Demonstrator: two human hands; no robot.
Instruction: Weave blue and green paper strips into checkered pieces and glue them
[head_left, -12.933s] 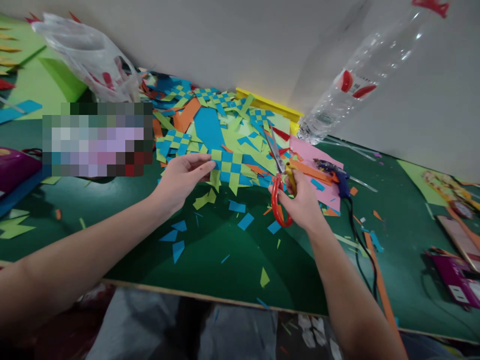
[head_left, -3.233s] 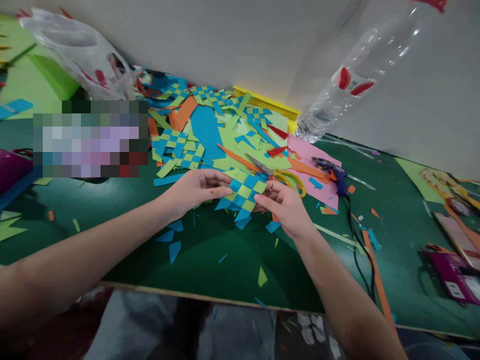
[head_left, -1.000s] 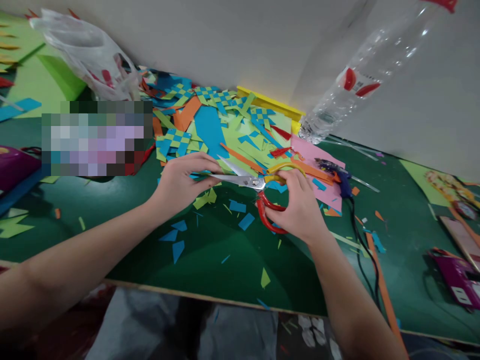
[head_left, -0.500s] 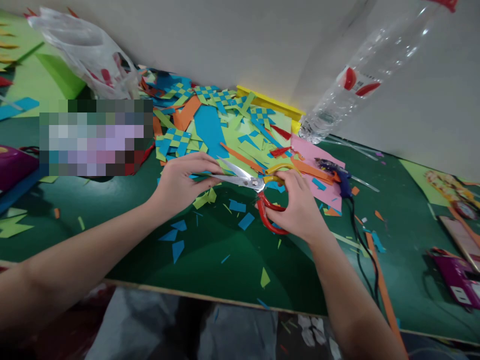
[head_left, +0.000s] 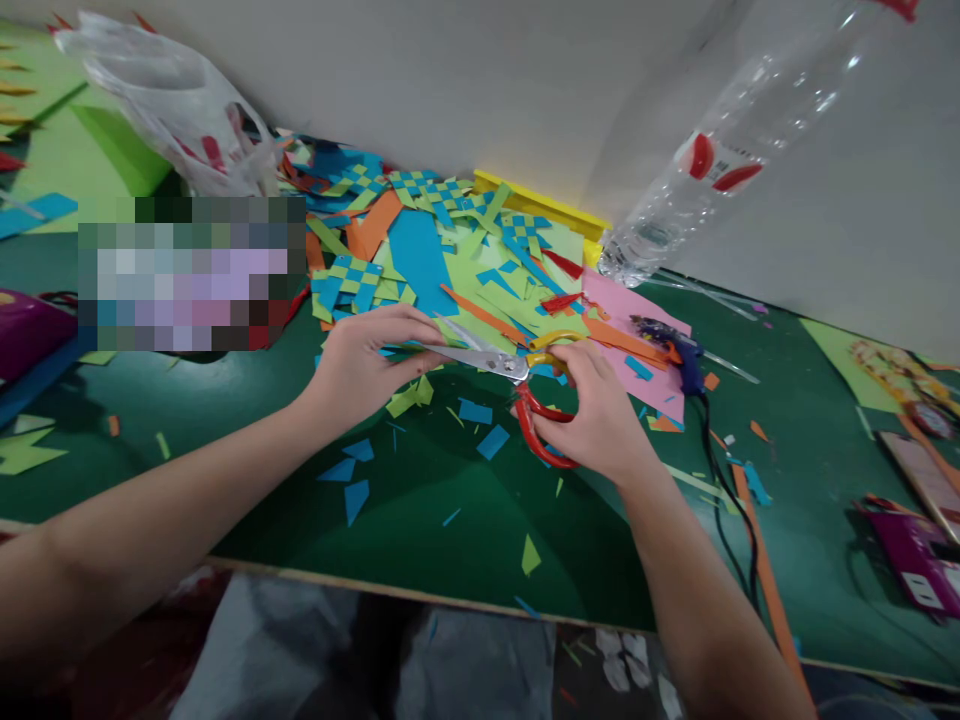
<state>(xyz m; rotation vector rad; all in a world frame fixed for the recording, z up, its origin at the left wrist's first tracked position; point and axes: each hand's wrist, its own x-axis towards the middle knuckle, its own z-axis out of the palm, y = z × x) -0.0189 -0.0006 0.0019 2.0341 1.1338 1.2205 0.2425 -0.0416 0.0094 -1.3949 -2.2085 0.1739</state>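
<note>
At the far left of the green table [head_left: 465, 540], a purple box [head_left: 34, 335] lies near the edge of my view, with a white plastic bag [head_left: 180, 110] behind it, toward the wall. A checkered blue-and-green woven piece [head_left: 356, 285] lies on the paper pile, just beyond the person's left hand [head_left: 367, 360]. That hand's thumb and fingers are pressed together, pinching a blue paper piece [head_left: 397, 350] seen nearly edge-on; most of it is hidden. Scissors [head_left: 514, 367] extend from the right toward this paper, blades parted narrowly, tips at the left fingers; I cannot tell whether the blades contact the paper. The right hand [head_left: 592, 400] grips the scissors, thumb at the red loop, fingers curled at the yellow loop. Farther right, a glue gun [head_left: 682, 355] lies partly on a pink sheet [head_left: 664, 385], well apart from a phone [head_left: 919, 470].
</note>
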